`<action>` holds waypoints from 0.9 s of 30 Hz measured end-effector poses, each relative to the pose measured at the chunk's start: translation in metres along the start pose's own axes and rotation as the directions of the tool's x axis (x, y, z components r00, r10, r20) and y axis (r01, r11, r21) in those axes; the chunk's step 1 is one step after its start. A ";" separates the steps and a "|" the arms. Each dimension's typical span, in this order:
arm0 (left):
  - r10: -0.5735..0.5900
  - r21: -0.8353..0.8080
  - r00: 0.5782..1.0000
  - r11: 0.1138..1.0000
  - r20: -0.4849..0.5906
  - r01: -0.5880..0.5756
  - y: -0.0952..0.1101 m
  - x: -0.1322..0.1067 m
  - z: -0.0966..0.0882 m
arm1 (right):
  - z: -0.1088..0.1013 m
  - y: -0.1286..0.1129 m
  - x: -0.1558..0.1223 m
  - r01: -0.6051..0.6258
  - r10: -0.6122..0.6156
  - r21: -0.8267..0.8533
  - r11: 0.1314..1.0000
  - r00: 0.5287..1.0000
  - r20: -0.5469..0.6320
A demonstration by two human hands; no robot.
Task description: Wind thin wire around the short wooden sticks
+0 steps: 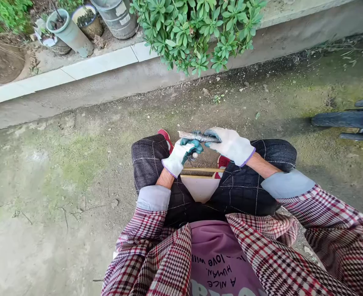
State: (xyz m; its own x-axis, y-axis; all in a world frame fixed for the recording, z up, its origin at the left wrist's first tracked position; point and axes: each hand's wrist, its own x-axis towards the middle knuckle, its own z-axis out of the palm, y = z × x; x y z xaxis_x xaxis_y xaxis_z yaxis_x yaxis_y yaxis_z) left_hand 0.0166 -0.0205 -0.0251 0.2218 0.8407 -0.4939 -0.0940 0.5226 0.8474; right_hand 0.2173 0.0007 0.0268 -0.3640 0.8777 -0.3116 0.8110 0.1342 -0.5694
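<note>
A short, rough stick (pixel 186 135) lies crosswise in front of me, with what looks like thin silvery wire (pixel 197 136) wound round its middle. My left hand (pixel 184 154), in a white and green work glove, is closed round the stick from below, near the wound part. The gloved fingers of my right hand (pixel 229 144) are closed on the stick's darker right end. A small pale round thing (pixel 195 156) shows by my left fingers; I cannot tell what it is. Both hands are held above the gap between my knees.
I sit low on a seat with a pale front (pixel 201 187) on mossy ground. Ahead runs a low tiled ledge (pixel 101 63) with several pots, a grey bucket (pixel 116 18) and an overhanging leafy bush (pixel 196 33). A black wheel (pixel 342 119) stands at the right.
</note>
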 end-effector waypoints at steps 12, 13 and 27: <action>0.129 0.107 0.985 0.984 0.114 -0.141 -0.010 -0.009 -0.017 | 0.016 0.012 0.004 -0.028 0.016 0.465 0.885 0.999 0.031; 0.135 0.119 0.983 0.982 0.120 -0.150 -0.012 -0.009 -0.019 | 0.018 0.010 0.004 -0.062 0.044 0.546 0.836 0.998 0.046; 0.122 -0.147 0.984 0.984 0.132 -0.102 -0.021 -0.007 -0.019 | 0.014 0.016 0.014 -0.123 0.303 0.908 0.400 0.953 -0.004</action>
State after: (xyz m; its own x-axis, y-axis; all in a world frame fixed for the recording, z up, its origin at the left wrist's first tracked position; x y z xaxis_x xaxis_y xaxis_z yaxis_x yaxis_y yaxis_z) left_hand -0.0011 -0.0349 -0.0426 0.3350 0.8720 -0.3570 -0.2576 0.4492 0.8555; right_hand 0.2184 0.0088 0.0028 -0.0995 0.8790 -0.4663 -0.0473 -0.4722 -0.8802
